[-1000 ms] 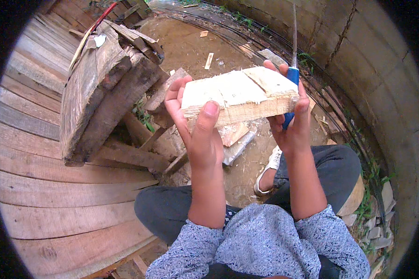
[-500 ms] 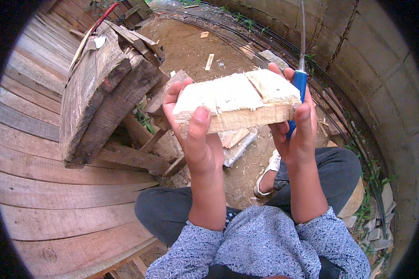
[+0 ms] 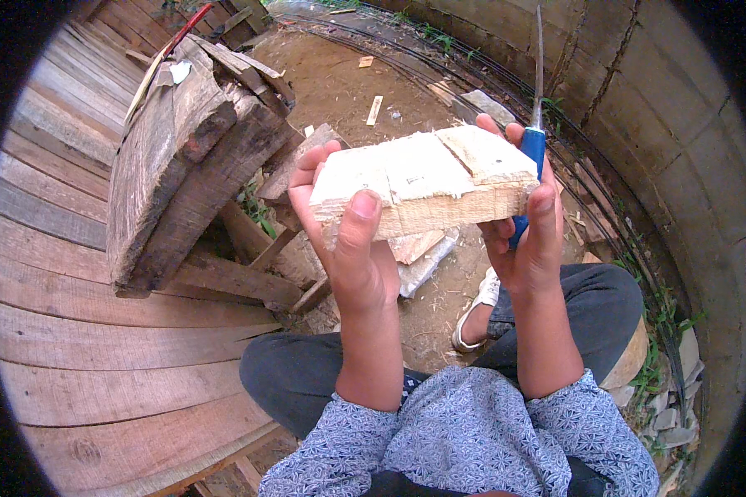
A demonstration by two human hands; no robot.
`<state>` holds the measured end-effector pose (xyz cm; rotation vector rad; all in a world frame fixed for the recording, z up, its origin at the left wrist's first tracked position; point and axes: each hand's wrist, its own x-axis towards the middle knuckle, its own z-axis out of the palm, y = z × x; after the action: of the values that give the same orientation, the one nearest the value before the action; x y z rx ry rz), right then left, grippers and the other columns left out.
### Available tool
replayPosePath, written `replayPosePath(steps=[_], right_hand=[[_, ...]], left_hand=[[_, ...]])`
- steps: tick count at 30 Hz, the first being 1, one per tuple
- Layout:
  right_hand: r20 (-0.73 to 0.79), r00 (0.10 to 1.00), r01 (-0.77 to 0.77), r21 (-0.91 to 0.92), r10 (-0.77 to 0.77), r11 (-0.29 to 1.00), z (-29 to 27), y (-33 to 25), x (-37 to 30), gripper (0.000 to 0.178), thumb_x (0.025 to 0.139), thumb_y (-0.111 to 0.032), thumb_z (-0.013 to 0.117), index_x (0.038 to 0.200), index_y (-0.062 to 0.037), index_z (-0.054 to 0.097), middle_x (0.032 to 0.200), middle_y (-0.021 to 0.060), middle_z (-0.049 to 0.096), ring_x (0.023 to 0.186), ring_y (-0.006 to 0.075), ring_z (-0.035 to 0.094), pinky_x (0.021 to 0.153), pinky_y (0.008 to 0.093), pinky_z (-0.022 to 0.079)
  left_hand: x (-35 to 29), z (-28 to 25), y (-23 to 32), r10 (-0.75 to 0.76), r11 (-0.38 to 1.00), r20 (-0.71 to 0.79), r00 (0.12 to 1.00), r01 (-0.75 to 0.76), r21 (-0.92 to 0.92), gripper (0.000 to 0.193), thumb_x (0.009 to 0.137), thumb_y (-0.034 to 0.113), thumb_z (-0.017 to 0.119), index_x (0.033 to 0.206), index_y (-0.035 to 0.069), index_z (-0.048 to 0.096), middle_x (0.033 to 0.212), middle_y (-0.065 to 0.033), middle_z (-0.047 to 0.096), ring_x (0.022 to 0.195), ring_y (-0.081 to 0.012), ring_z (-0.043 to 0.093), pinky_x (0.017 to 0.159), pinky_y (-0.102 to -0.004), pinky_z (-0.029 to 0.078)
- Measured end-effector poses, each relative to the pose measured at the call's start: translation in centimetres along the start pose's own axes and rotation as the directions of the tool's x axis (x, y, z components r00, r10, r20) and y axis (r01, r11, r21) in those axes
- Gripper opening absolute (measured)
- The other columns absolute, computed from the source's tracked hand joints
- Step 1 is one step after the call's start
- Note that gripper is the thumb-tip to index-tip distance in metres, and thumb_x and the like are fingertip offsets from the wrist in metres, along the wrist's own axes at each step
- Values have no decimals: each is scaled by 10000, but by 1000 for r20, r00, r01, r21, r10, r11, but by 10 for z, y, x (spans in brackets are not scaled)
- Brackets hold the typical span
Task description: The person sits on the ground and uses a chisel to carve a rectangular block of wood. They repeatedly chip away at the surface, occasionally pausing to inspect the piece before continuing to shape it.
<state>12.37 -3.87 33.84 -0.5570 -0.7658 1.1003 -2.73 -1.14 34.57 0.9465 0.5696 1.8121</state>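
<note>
A pale block of wood (image 3: 427,178) with a rough, chipped top and a groove across its right part is held up between my hands. My left hand (image 3: 348,224) grips its left end, thumb on the near side and fingers behind. My right hand (image 3: 535,228) holds the right end with the thumb in front. That same hand also keeps a blue-handled tool (image 3: 534,144) against the block's end. The tool's long, narrow metal shaft points up and away; its exact kind cannot be told.
On the left, a thick weathered timber (image 3: 170,157) rests by a plank platform (image 3: 116,356). Wood offcuts lie on the dirt floor (image 3: 331,79) ahead. A block wall (image 3: 671,141) with black cables (image 3: 580,157) along its base curves round the right. Rubble (image 3: 671,422) sits at lower right.
The wood block has shifted very slightly to the right, with the left thumb moving along. The grip of both hands and the tool are otherwise the same.
</note>
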Motion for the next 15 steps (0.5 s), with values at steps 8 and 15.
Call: replayPosePath(steps=[8, 15], right_hand=[[-1, 999, 34, 43, -34, 998, -2, 6, 4, 857, 782, -481, 771, 1414, -35, 401, 1503, 178, 439, 1026, 130, 613, 689, 207, 524], [77, 984, 159, 43, -162, 986, 3, 2, 3, 853, 734, -430, 705, 1451, -77, 406, 1584, 257, 259, 1448, 395, 324, 1176, 469, 323]], left_hand=[[-1, 4, 2, 89, 991, 8, 996, -90, 96, 757, 775, 301, 713, 1405, 66, 366, 1393, -199, 470, 1286, -326, 485, 1124, -482, 377], [2, 3, 0, 217, 973, 124, 968, -225, 57, 958, 653, 373, 763, 1452, 91, 313, 1477, -230, 382, 1336, -367, 438, 1129, -513, 378]])
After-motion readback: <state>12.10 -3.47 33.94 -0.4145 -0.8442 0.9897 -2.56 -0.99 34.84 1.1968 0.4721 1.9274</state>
